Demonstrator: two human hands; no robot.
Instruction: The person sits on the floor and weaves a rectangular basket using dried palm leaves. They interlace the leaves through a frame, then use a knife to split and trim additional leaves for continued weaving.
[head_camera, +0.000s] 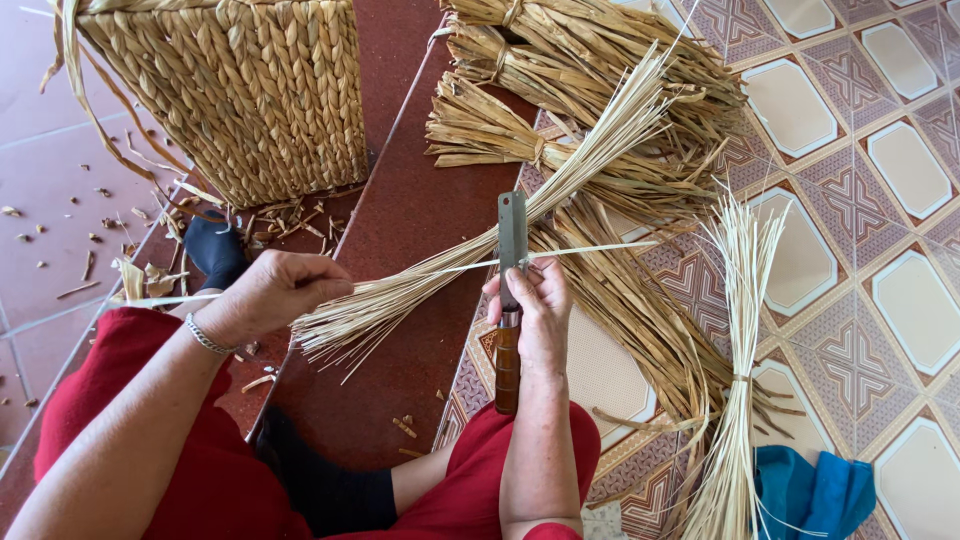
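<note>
Two bare hands work close over red-clothed knees: the right hand (540, 300) is closed round a knife (511, 290) with a wooden handle, blade upright toward twelve o'clock, thumb pressing a thin pale strip (590, 250) against the flat of the steel. At nine o'clock from it the left hand (275, 290), wearing a bracelet, is closed on the other end of that strip and on the butt of a bundle of straw (480, 215) that fans out toward one o'clock. To scrape cleanly, I judge the strip should stay taut between both hands, the blade steady, the pull even. At four o'clock lies a tied sheaf of fine stalks (740, 400) beside a blue cloth (815, 495) on the tiled floor (900, 300). Farther off, at eleven o'clock, stands a woven basket (250, 90); at one o'clock, tied bunches of dry leaves (560, 60).
</note>
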